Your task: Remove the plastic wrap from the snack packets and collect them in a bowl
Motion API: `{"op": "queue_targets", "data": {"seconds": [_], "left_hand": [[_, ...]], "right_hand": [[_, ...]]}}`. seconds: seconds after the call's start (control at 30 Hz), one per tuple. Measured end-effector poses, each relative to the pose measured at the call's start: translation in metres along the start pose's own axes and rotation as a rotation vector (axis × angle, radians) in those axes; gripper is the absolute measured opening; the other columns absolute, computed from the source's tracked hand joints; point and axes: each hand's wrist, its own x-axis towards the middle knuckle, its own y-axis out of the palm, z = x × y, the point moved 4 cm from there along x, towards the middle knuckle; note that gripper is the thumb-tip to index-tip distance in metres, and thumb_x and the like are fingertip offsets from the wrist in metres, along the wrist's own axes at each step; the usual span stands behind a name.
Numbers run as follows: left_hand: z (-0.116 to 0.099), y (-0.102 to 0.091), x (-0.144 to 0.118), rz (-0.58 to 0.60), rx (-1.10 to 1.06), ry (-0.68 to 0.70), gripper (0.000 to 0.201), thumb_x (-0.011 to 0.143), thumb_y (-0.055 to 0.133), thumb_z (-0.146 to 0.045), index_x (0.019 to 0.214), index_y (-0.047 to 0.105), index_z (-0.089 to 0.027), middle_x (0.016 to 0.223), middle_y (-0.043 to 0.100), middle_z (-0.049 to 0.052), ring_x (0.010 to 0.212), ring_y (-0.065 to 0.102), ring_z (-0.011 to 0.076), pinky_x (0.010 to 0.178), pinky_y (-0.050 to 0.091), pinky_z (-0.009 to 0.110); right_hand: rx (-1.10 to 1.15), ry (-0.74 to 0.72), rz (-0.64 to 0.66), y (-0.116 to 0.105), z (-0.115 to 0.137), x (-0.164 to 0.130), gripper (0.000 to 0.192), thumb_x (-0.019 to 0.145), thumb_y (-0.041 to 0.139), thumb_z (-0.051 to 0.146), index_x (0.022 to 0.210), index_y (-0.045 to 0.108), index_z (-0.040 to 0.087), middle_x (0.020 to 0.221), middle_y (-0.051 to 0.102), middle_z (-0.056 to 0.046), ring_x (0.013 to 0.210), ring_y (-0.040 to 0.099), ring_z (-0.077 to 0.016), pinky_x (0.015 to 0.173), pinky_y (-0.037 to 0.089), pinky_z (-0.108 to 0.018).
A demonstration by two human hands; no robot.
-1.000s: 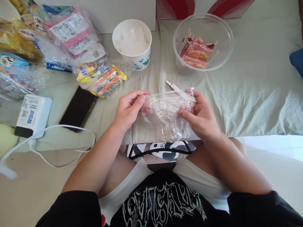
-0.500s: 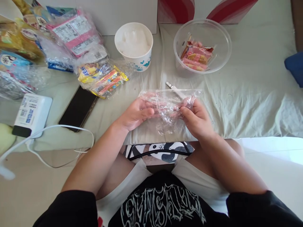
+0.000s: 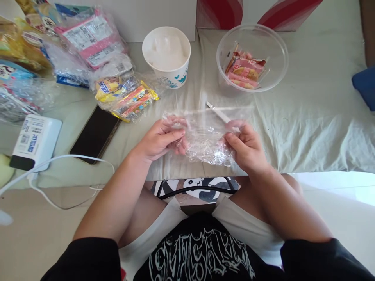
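"Film (image 3: 209, 150), clear and crumpled: is that all you have hold of?"

"All I can see. It's stretched loosely between my two hands, above the cloth (image 3: 316, 132), near its front edge."

"How are your fingers set?"

"My right hand (image 3: 247, 146) pinches one end, thumb pressed to bent fingers. My left hand (image 3: 161, 136) holds the other, thumb in front and fingers behind; how firmly, I can't tell."

"What might go wrong from there?"

"A tear, I'd say, if I pulled too hard, since it looks thin. Or it could slip from the left, if that grip is slack, and slide over the edge toward my lap."

"And that slim tool (image 3: 218, 112) with the metal tip?"

"It lies just beyond, its handle running toward my right fingers, partly seen through the film. Whether they touch, I can't make out. A careless sweep could knock it, or snag the film on it."

"Anything else at risk?"

"The clear tub (image 3: 283, 68) of pink packets (image 3: 246, 70) and the paper cup (image 3: 175, 74) stand farther back, well apart from my hands. But the white cable (image 3: 83, 156) loops near my left forearm, so swinging that arm outward might catch it."
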Motion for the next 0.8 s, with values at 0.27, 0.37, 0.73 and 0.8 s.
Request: {"op": "queue_targets", "data": {"seconds": [0.27, 0.37, 0.73, 0.8], "left_hand": [[-0.007, -0.005, 0.002, 0.011, -0.001, 0.133, 0.048, 0.077, 0.071, -0.066, 0.063, 0.076, -0.020, 0.066, 0.072, 0.009, 0.060, 0.066, 0.0191, 0.054, 0.054, 0.033], [-0.005, -0.010, 0.004, -0.147, 0.258, 0.220, 0.034, 0.074, 0.082, -0.052, 0.069, 0.072, -0.020, 0.069, 0.069, 0.005, 0.062, 0.061, 0.0159, 0.056, 0.049, 0.030], [-0.001, 0.004, -0.004, -0.474, 0.544, 0.588, 0.017, 0.088, 0.073, -0.035, 0.098, 0.067, -0.023, 0.101, 0.071, 0.005, 0.098, 0.069, 0.0182, 0.092, 0.058, 0.033], [0.009, 0.022, -0.005, -0.282, 0.471, 0.516, 0.040, 0.086, 0.079, -0.043, 0.119, 0.068, -0.023, 0.127, 0.072, 0.010, 0.119, 0.069, 0.0229, 0.102, 0.056, 0.036]], "right_hand": [[-0.087, 0.072, -0.011, -0.008, 0.000, 0.002, 0.045, 0.092, 0.055, 0.060, 0.071, 0.066, 0.022, 0.069, 0.064, -0.004, 0.055, 0.053, -0.0136, 0.047, 0.040, -0.029], [-0.182, 0.120, -0.056, -0.007, -0.007, 0.003, 0.028, 0.083, 0.075, 0.047, 0.079, 0.063, 0.022, 0.063, 0.056, 0.003, 0.052, 0.047, -0.0098, 0.047, 0.037, -0.025], [-0.254, -0.155, -0.338, -0.006, 0.003, -0.001, 0.018, 0.084, 0.073, 0.029, 0.081, 0.056, 0.023, 0.084, 0.067, 0.000, 0.076, 0.063, -0.0141, 0.067, 0.049, -0.028], [-0.303, -0.255, -0.224, 0.007, 0.008, -0.007, 0.018, 0.088, 0.071, 0.032, 0.083, 0.057, 0.023, 0.099, 0.074, -0.004, 0.089, 0.068, -0.0176, 0.075, 0.052, -0.032]]}}
